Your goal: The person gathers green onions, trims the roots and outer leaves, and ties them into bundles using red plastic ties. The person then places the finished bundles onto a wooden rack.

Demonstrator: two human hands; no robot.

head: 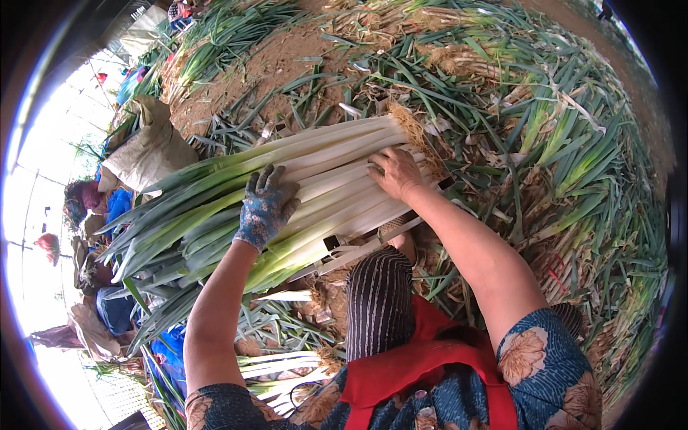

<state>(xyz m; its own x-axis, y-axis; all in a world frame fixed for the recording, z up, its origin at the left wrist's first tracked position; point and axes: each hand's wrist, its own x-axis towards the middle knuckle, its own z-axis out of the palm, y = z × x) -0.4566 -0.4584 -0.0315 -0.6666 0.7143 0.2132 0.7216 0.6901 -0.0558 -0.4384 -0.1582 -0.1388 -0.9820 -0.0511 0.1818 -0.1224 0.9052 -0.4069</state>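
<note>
A wide layer of long green onions lies side by side on a low metal frame, white stalks and roots to the right, green leaves to the left. My left hand, in a blue flowered glove with grey fingers, rests spread on the stalks where white turns to green. My bare right hand lies on the white stalks near the brown roots, its fingers slightly bent. Neither hand is closed around a stalk. The stalks hide most of the frame.
More green onions lie on the ground below the frame. Heaps of onions curve along the right and top. Loose leaves litter the brown soil. A beige sack and blue plastic are on the left.
</note>
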